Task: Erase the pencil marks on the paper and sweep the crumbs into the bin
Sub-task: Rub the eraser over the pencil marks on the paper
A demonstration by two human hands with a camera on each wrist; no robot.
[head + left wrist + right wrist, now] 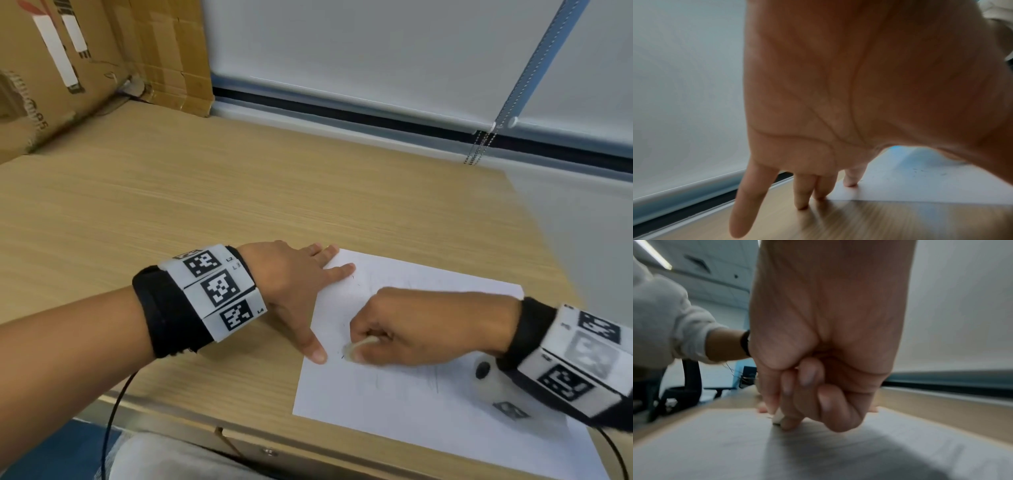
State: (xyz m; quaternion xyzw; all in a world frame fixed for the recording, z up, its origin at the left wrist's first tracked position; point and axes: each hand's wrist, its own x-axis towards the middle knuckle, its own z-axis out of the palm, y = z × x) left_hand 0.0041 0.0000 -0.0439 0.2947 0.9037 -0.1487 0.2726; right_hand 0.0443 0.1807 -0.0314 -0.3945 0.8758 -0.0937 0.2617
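A white sheet of paper [428, 404] with faint pencil marks lies on the wooden desk [205, 205] near its front right. My right hand [404, 329] pinches a small whitish eraser [356, 347] and holds its tip on the paper's left part; the eraser [779, 416] shows between thumb and fingers in the right wrist view. My left hand [301, 284] lies flat with spread fingers, fingertips [851, 181] and thumb pressing the paper's left edge. A few dark crumbs [929, 172] lie on the paper [910, 186]. No bin is in view.
A cardboard box [68, 61] stands at the desk's back left. A window blind [376, 51] with a bead chain [507, 102] runs behind the desk. The desk's front edge [274, 442] is close below the paper. An office chair [686, 386] stands at the left.
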